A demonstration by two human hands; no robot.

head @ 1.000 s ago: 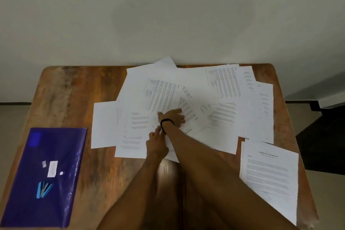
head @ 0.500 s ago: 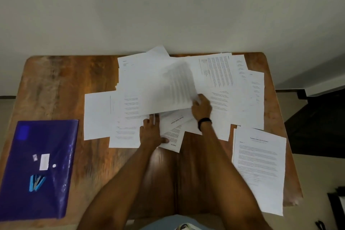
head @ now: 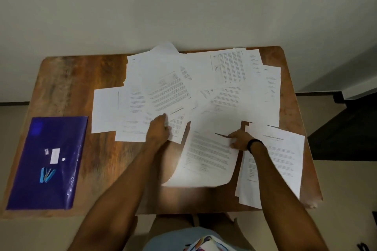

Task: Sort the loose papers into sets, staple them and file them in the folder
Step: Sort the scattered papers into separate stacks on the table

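White sheet (head: 206, 157) in right hand (head: 238, 140)

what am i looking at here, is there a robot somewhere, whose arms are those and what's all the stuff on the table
No robot here: the grips are a person's two bare hands. The single picture comes from a camera worn on their head, looking down, so the arms reach in from the bottom. On the wooden table lie many loose papers in an overlapping spread, a separate stack near the right edge, and a blue folder at the left. The right hand, with a black wristband, pinches one printed sheet by its upper corner; the sheet curves as if lifted. The left hand rests on the spread's near edge; whether it pinches anything is unclear.
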